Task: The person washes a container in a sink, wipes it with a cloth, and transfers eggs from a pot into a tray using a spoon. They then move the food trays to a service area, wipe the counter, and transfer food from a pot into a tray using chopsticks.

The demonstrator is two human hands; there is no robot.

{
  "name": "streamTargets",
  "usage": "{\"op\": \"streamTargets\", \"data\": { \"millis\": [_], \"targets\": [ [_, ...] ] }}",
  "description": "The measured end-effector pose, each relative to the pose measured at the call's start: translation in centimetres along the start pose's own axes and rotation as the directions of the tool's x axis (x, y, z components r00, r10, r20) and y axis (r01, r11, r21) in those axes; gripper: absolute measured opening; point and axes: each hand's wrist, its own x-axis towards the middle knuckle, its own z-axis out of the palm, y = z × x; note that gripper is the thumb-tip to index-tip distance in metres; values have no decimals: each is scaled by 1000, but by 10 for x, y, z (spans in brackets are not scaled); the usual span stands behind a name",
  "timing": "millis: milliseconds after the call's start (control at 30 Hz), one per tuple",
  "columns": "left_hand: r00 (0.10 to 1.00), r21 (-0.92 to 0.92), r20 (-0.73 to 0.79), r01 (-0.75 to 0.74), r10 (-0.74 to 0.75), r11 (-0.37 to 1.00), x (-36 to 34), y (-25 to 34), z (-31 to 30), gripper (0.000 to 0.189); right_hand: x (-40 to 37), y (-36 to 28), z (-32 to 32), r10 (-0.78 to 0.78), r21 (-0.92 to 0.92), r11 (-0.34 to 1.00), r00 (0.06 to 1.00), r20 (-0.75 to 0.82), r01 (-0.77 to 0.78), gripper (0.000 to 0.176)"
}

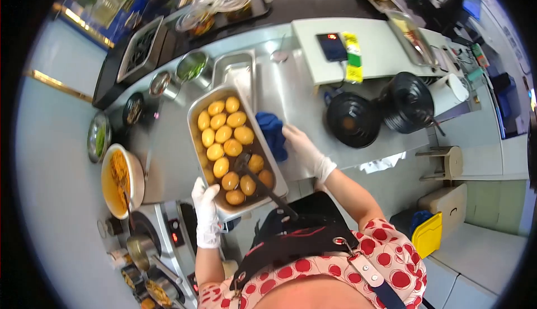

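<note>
Smooth, shiny metal tray (202, 103) of glossy eggs (224, 134); soft, matt cloth (272, 135); satiny metal counter (168, 175); glossy black bowl (349, 120).

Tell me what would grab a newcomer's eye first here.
First, the metal pan of golden-brown eggs in the middle of the view, with a black utensil resting among them and the gloved left hand at its near left edge. Next, the bright blue cloth just right of the pan, beside the gloved right hand. Then the vivid yellow panel at lower right.
</note>
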Motion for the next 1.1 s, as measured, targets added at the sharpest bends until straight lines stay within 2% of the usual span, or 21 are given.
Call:
{"op": "streamTargets", "data": {
  "millis": [67, 100, 133, 233, 467, 567, 667, 733, 800, 833, 933, 1000, 1033, 1100],
  "targets": [
    [999, 18, 12, -44, 44, 999, 0, -7, 18, 29, 10, 16, -42, -108, -227, 971, 986, -124, 78, 44],
    [997, 30, 12, -74, 74, 997, -1, -6, 31, 28, -3, 11, -55, -234, -322, 927, 968, -92, 193, 45],
    [997, -17, 15, -80, 80, 997, 0, -6, 42, 27, -26, -12, -59, -219, -391, 902, 975, -45, 185, 38],
    [995, -60, 67, -68, 72, 996, 8, -6, 65, 24, -73, -69, -85, -151, -297, 937, 981, 125, 183, 32],
    [986, 20, 155, -62, 58, 998, 32, 31, 150, 22, -156, -181, -159, -285, -454, 853, 959, 10, 258, 31],
    [971, 0, 234, -57, 56, 998, 52, 39, 180, 19, -179, -203, -181, -216, -300, 936, 974, -73, 185, 32],
    [958, -4, 283, -44, 43, 999, 67, 52, 226, 18, -189, -223, -203, -198, -297, 941, 976, -90, 163, 32],
    [942, 38, 327, -97, 79, 995, 83, 53, 247, 18, -194, -240, -208, -201, -289, 943, 975, -94, 167, 31],
    [926, 47, 363, -126, 101, 991, 97, 54, 275, 18, -199, -261, -220, -179, -376, 916, 981, -72, 139, 28],
    [928, 41, 358, -128, 105, 991, 101, 56, 293, 17, -203, -272, -227, -212, -407, 897, 976, -54, 172, 27],
    [916, 13, 385, -126, 111, 992, 109, 55, 351, 17, -214, -303, -277, -277, -427, 869, 961, -4, 249, 28],
    [924, 28, 363, -137, 118, 990, 113, 52, 385, 18, -227, -335, -308, -283, -528, 822, 958, -51, 215, 33],
    [915, 57, 374, -182, 148, 982, 116, 50, 405, 19, -230, -350, -333, -283, -517, 829, 958, -54, 215, 33],
    [930, 21, 348, -132, 117, 991, 111, 44, 449, 23, -235, -380, -379, -262, -506, 841, 963, -69, 193, 33]
  ]
}}
